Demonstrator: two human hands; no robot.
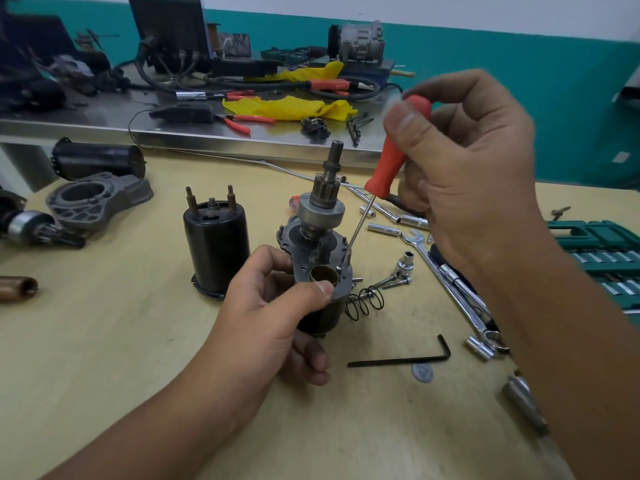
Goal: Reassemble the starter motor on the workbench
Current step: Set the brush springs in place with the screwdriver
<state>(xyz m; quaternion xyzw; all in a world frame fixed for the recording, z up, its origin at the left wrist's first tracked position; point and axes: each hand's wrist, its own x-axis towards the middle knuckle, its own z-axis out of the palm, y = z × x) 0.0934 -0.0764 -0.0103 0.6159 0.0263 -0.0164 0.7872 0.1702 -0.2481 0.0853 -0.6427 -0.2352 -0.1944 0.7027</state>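
While the left hand (273,323) wraps around the starter motor (320,268) and holds it standing up near the middle of the tan workbench (104,358), with the thumb pressed by the brass ring (323,275) on top, the right hand (464,174) is closed around the red handle of a screwdriver (388,161). Its thin tip sits on a small screw at the right edge of the motor's top plate. To do this step well, the person should probably keep the screwdriver straight over the screw, push down softly, and hold the motor still so it does not tip. A black can part (216,244) stands just left of the motor. A spring (365,301), an L-shaped key (401,356) and shiny wrenches (450,282) lie to the right. Far back, a metal table (104,123) holds yellow cloth (291,107) and cables against a teal wall (519,64).
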